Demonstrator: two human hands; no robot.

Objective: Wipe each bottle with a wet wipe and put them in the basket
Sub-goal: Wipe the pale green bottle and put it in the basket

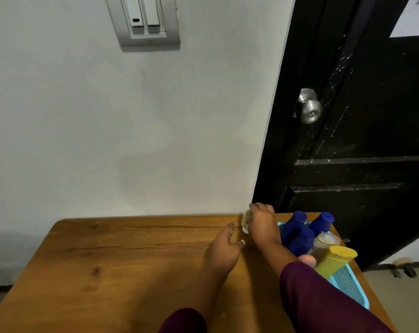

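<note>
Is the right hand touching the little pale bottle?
Touching. In the head view the right hand curls its fingers round the little pale bottle.

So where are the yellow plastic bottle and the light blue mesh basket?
Yellow plastic bottle (331,264), head view, its body.
Light blue mesh basket (346,284), head view, its near wall.

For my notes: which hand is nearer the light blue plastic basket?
Right. The right hand is beside the light blue plastic basket, gripping a small pale bottle; the left hand is further left.
</note>
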